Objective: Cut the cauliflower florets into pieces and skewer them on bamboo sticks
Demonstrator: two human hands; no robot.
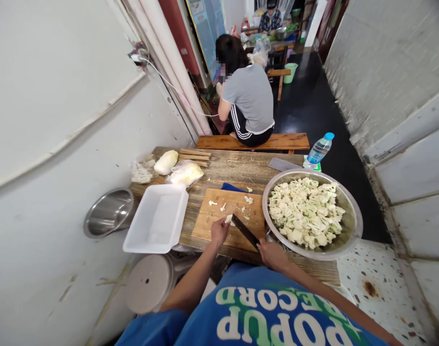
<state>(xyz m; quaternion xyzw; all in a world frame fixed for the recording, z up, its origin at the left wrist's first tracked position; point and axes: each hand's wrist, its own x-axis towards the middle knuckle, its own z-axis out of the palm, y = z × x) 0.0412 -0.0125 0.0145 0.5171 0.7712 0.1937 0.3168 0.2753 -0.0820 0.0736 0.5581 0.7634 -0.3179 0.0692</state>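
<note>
My left hand (219,231) pinches a small cauliflower piece (228,219) over the wooden cutting board (205,222). In my right hand (272,253) is the handle of a knife (245,231) with a dark blade. The blade's far end is against or very close to the cauliflower piece; I cannot tell whether it has cut in. Several small cauliflower bits (248,199) lie scattered on the board. To the right, a wide metal bowl (355,226) holds a heap of cut cauliflower florets (306,211).
Left of the board stands a white plastic tub (156,218), with a metal pot (109,214) beyond it. Wrapped cabbage (185,174), a cleaver (284,165) and a water bottle (318,151) sit toward the table's back. A person (250,91) sits on a bench (287,141) ahead.
</note>
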